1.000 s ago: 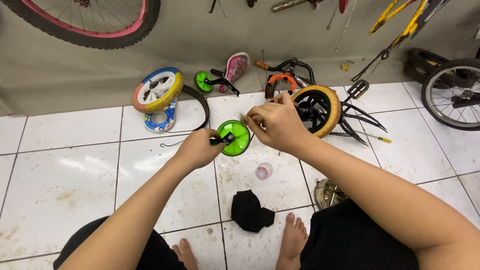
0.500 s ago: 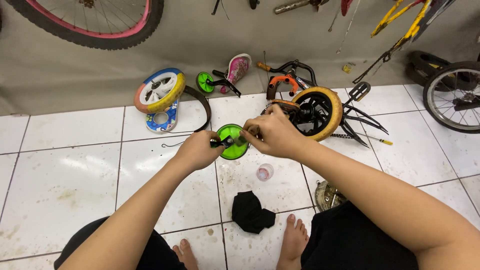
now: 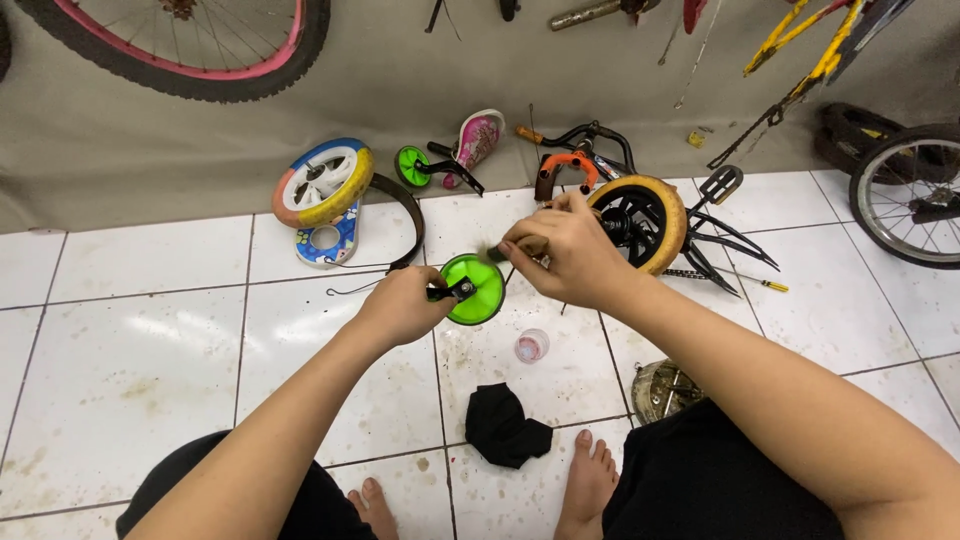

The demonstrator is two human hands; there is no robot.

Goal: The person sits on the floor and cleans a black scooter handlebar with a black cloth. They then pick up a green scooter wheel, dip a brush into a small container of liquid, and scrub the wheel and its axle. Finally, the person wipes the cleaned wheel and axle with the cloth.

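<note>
The person is sitting on the white tiled floor [image 3: 130, 330] and is working on a small green training wheel [image 3: 476, 289], which is being held up in the air between the two hands, just above the tiles in the middle of the scene. The left hand [image 3: 403, 305] is clenching the black bracket or axle end at the wheel's left side, steadying it with the wheel's face turned toward the camera. The right hand [image 3: 560, 255] is pinching a thin tool or brush (too small to tell which) whose tip is touching the wheel's upper right edge, so the step in hand looks like cleaning or dressing the wheel's rim or hub. By my judgement the next move is calling for a firm, steady left grip while the right hand is guiding the tip around the wheel, perhaps with a turn of the wheel to bring up an untouched part. On the floor just near of the wheel, a small clear cup with pinkish contents [image 3: 531, 345] is standing, and a crumpled black cloth [image 3: 503, 425] is lying nearer still, by the bare feet. Farther off, a second green training wheel [image 3: 412, 166] is resting by the grey wall, with a multicoloured wheel [image 3: 322, 184] to its left and a yellow-tyred wheel [image 3: 645, 222] just right of the right hand.
</note>
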